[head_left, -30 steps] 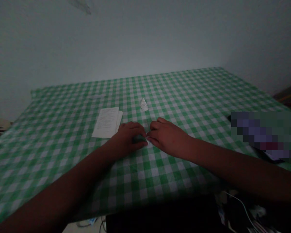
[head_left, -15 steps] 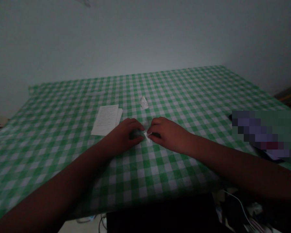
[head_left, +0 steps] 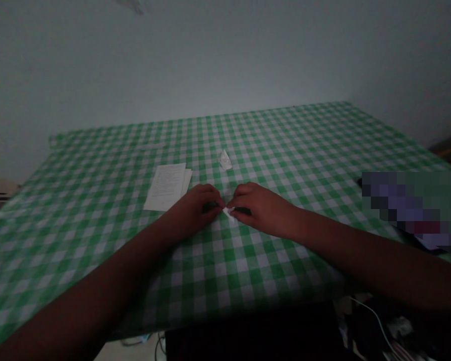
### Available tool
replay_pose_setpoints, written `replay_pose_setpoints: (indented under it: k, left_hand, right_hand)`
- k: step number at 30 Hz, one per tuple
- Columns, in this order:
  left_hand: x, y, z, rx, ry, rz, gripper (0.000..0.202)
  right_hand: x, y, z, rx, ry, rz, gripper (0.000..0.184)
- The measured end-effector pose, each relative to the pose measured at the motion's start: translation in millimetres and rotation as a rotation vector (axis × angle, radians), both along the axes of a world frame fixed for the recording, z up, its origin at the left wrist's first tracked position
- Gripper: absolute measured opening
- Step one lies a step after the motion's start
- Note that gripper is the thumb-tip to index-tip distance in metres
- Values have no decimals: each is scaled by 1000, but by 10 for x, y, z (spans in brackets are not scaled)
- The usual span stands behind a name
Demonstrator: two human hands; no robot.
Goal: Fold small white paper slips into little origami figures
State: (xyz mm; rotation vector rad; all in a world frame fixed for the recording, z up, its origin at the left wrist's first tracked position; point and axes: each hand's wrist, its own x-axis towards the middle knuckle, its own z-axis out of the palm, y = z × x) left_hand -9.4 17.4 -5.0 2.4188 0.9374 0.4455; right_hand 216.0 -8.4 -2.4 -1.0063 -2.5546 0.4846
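Note:
A small folded piece of white paper point(head_left: 230, 214) is pinched between my two hands, just above the checked cloth. My left hand point(head_left: 199, 206) has its thumb and fingertips closed at the paper's left end. From the other side, my right hand point(head_left: 256, 208) grips it with thumb and fingers together. The fingertips partly cover the paper, so its full shape is hidden. Beyond my hands a folded paper piece point(head_left: 225, 160) with a pointed top lies on the cloth. Printed paper sheets point(head_left: 166, 186) lie in a loose stack beyond my left forearm.
A green and white checked tablecloth point(head_left: 285, 150) covers the table, which meets a plain wall point(head_left: 225, 60) at the back. At the right edge lies a dark-edged device point(head_left: 409, 215), its surface blurred out. Below the table's front edge, a white cable point(head_left: 376, 318) hangs among clutter.
My left thumb and fingertips have closed onto the small paper, where they stood apart before. My right hand keeps its grip. The view has shifted slightly.

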Motion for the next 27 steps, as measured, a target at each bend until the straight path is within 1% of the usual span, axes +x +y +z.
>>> replay_pose_setpoints:
  k: [11, 19, 27]
  left_hand:
    - [23, -4, 1, -16, -7, 56, 9]
    - [24, 12, -18, -7, 7, 51, 10]
    - [-23, -7, 53, -17, 11, -32, 10]
  right_hand:
    - [0, 16, -21, 9, 1, 11, 18]
    - [-14, 13, -37, -6, 13, 37, 18]
    - [-6, 4, -56, 23, 29, 32, 19]
